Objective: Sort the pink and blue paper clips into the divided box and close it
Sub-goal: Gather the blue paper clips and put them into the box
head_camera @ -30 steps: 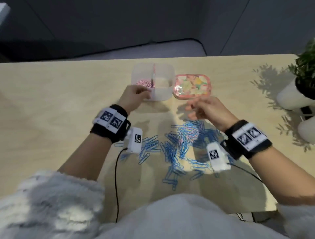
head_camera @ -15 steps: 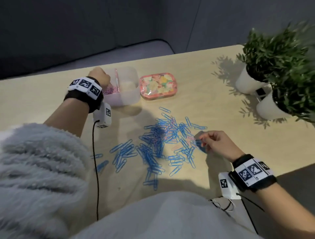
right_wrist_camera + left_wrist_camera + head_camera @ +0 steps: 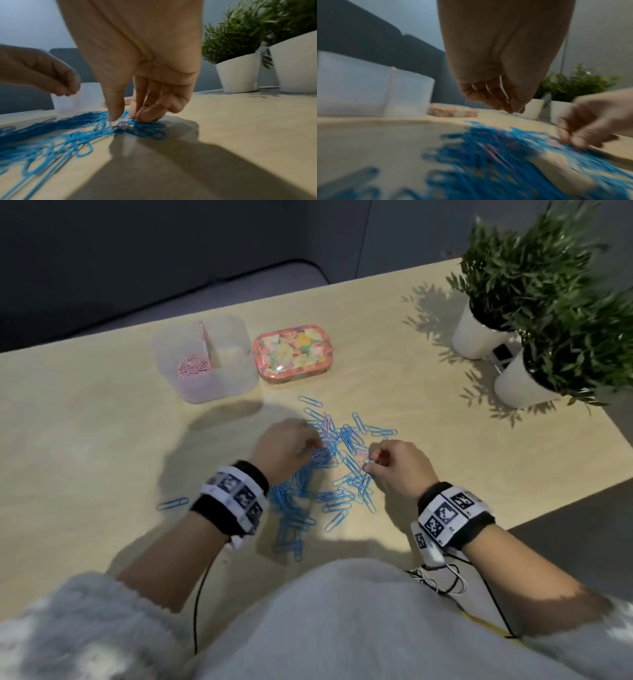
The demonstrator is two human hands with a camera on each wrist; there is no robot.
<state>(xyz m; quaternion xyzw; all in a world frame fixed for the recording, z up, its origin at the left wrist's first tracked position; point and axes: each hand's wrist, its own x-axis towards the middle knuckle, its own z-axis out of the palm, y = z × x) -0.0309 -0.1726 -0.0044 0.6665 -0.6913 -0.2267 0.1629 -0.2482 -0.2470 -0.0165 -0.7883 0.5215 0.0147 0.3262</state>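
Observation:
The translucent divided box [image 3: 236,378] stands open at the table's back, with pink clips [image 3: 191,368] in its left compartment; the right one looks empty. Its floral lid [image 3: 294,354] lies just right of it. A pile of blue paper clips [image 3: 342,470] with a few pink ones mixed in covers the table's middle. My left hand [image 3: 310,445] hovers over the pile's left side, fingers loosely curled and holding nothing [image 3: 510,109]. My right hand [image 3: 370,460] is down on the pile's right side, thumb and fingertips pinching a pink clip [image 3: 122,121].
Two white pots [image 3: 476,337] [image 3: 520,386] with green plants stand at the back right, near the table's right edge. A single blue clip [image 3: 173,503] lies apart to the left. A black cable [image 3: 202,594] runs from my left wrist.
My left hand has come back from the box to the pile. My right hand has stayed on the pile's right side and lowered its fingers onto it.

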